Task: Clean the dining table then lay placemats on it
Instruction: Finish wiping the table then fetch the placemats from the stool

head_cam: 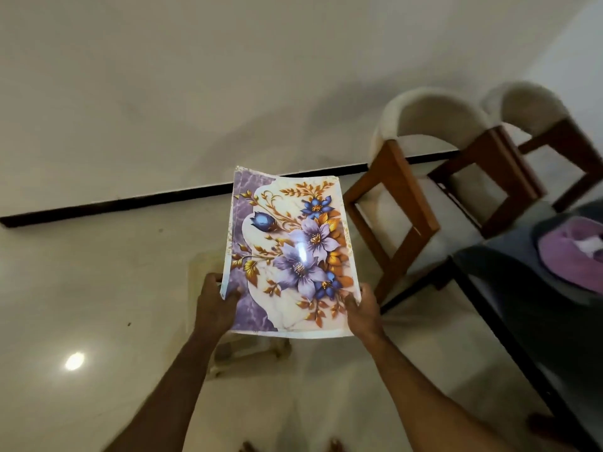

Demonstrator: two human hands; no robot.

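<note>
A glossy placemat (287,252), or a thin stack of them, printed with purple and blue flowers and gold leaves, is held in the air over the floor at the centre of the view. My left hand (217,301) grips its near left edge, thumb on top. At the near right corner my right hand (360,309) grips it the same way. The dark dining table (522,308) lies at the right edge, with a purple cloth (574,259) resting on it.
Two wooden chairs with cream padded backs (421,132) (535,106) stand beside the table's far end. A pale low stool or stand (241,350) sits on the shiny tiled floor under the placemat. A white wall with a black skirting line (130,203) runs behind.
</note>
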